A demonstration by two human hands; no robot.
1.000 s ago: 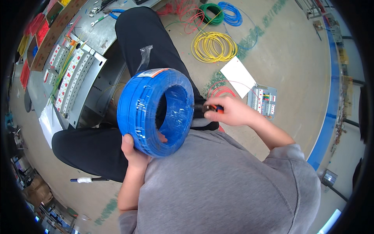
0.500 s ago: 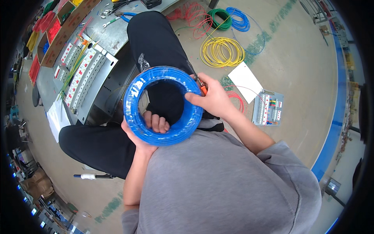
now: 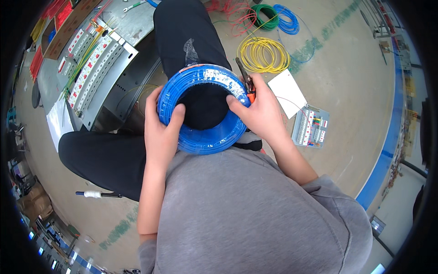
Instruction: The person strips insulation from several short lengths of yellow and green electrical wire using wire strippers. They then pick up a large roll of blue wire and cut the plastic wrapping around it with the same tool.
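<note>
A coil of blue wire [image 3: 207, 145], wrapped in clear plastic film, is held above my lap between both hands. My left hand [image 3: 160, 125] grips its left side, the thumb laid over the inner rim and the fingers around the outside. On the right side, my right hand [image 3: 262, 109] has its thumb inside the ring. That same hand also holds pliers [image 3: 247, 78] with dark jaws and an orange handle, against the coil's outer edge. A loose flap of clear film [image 3: 190, 51] sticks up from the coil's far edge.
At left, a metal bench [image 3: 50, 86] carries a panel of circuit breakers [image 3: 93, 75]. Coils of yellow wire [image 3: 263, 55], green wire [image 3: 264, 17] and blue wire [image 3: 287, 20] lie on the floor ahead. A white sheet [image 3: 287, 93] and a small breaker board [image 3: 310, 128] lie at right.
My left hand has shifted up the coil's left side; its fingers left the ring's hole, and its thumb now lies over the inner rim. The coil has moved slightly right and tilted.
</note>
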